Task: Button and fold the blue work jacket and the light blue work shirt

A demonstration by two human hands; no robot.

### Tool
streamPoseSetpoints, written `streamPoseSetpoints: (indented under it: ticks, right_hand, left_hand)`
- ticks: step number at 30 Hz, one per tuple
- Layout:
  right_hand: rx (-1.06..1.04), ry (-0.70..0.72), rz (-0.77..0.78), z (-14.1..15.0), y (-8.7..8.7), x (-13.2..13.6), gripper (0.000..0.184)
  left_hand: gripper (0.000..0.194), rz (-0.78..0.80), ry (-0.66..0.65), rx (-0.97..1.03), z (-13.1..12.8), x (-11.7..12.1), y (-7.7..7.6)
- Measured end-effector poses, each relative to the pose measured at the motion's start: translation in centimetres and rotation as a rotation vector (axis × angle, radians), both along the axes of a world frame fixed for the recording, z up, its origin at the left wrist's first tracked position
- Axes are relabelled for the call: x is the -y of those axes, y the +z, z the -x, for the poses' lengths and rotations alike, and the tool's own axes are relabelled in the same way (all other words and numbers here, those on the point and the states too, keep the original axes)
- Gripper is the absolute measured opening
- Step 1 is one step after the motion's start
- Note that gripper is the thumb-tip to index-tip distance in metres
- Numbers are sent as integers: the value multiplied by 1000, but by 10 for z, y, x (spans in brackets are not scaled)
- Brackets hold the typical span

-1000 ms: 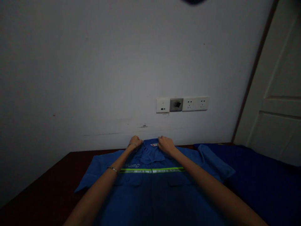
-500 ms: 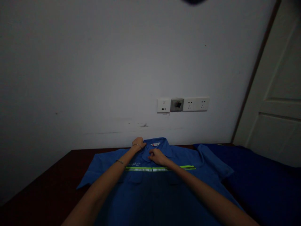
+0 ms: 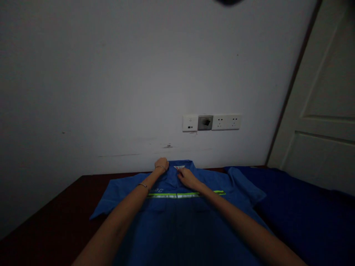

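On the dark-red counter [image 3: 69, 207] in the head view, a blue short-sleeved work shirt [image 3: 166, 232] lies spread, collar [image 3: 184, 162] nearest the wall [image 3: 111, 92]. The left hand [image 3: 161, 164] pinches the collar's left side; the right hand [image 3: 188, 178] is at the white neck label [image 3: 179, 167], its grip impossible to tell.

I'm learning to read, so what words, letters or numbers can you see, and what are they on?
"PC", faintly: white letters on the blue shirt, the rest blurred or behind the left forearm.
Neck label: too small and blurred to read.
Leftmost wall panel: tiny marks, too small to read.
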State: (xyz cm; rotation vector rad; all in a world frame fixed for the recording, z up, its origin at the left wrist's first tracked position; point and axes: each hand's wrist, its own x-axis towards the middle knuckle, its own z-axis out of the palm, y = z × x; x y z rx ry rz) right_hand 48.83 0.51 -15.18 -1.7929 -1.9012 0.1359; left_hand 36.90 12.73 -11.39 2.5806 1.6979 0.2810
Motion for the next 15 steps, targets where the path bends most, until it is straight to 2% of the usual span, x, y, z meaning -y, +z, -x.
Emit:
streamPoseSetpoints:
  ticks: [2,5,8,10,12,15]
  right_hand:
    - [115,-61,-28,-19,6,2,33]
    - [217,-61,46,-40,8,10,33]
    - [251,29,65,-44,-2,21,36]
    - [261,32,108,-41,-12,28,48]
    - [256,-16,200,-37,-23,32,64]
    - [236,-77,310,-35,-33,32,78]
  left_hand:
    - [38,-13,15,30,4,0,1]
    - [35,-64,-16,85,14,7,-1]
    - [32,-124,-188,111,24,25,-14]
    - [36,-173,-322,72,29,41,-28]
    - [54,-198,-372,6,32,54,-44]
    - [84,-84,-301,-83,35,59,-65]
